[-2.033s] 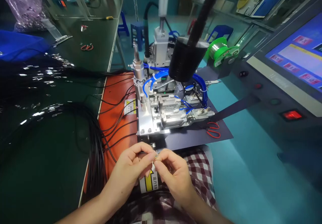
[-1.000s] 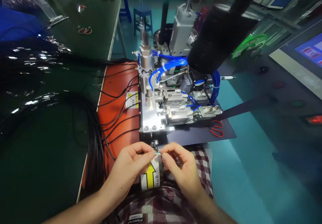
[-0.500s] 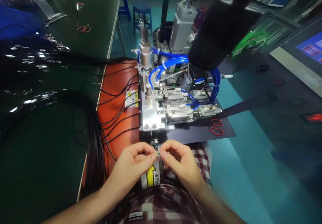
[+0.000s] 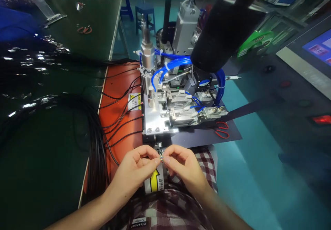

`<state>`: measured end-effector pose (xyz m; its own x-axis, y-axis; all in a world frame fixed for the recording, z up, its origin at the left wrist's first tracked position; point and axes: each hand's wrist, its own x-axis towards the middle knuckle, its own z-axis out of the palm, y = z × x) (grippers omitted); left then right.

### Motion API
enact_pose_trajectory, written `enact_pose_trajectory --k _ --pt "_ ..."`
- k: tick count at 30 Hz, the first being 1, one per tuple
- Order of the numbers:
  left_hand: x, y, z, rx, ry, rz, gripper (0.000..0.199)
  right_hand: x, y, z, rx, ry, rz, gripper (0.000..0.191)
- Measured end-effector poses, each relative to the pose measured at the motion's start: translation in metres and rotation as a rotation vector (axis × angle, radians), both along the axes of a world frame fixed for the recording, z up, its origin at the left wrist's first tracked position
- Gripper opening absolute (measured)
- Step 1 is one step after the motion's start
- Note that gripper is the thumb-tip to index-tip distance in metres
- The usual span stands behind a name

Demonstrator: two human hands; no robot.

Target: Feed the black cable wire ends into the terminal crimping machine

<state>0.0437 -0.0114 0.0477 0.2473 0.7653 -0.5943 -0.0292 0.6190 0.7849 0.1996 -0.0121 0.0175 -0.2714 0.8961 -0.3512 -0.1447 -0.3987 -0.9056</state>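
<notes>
Just in front of a silvery metal machine with blue hoses (image 4: 181, 116), pinching with bare left hand (image 4: 143, 164) and bare right hand (image 4: 182, 162) onto one tiny, slender, pale piece (image 4: 162, 158). Drawn nearly closed in both grips, thumb towards forefinger, with barely any gap left around it (too small and too covered to identify). Held close to a white label with a yellow arrow (image 4: 154, 181).

Could slip from so slight a hold, given contact at the very fingertips only, and drop onto the dark red-and-white checked cloth (image 4: 170, 207) below. Might also bend, if twisted unevenly between two opposed pinches. Could snag the loose black cables (image 4: 95, 157) near the left wrist, with a careless sweep that way.

As for containers: at upper left, on the dark green surface (image 4: 57, 175), a blurred, bright blue holder or sheet (image 4: 15, 23), contents impossible to make out. Near the screen, a green round spool (image 4: 254, 43), winding too smeared to read.
</notes>
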Motion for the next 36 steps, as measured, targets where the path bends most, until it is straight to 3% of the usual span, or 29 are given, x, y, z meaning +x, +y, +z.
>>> enact_pose_trajectory --k 12,21,28,36 --pt "0.0 0.0 -0.004 0.013 0.002 -0.023 0.027 0.0 0.003 0.005 0.03 -0.065 -0.006 0.011" --pt "-0.001 -0.002 -0.002 0.012 -0.021 -0.041 0.026 0.002 0.004 0.002 -0.028 0.065 -0.016 0.018" --pt "-0.005 -0.002 -0.005 0.061 0.006 -0.115 0.019 0.009 0.013 -0.007 -0.193 0.239 0.146 0.018" --pt "-0.009 -0.001 -0.008 0.08 0.009 -0.195 0.014 0.016 0.022 -0.009 -0.294 0.269 0.294 0.013"
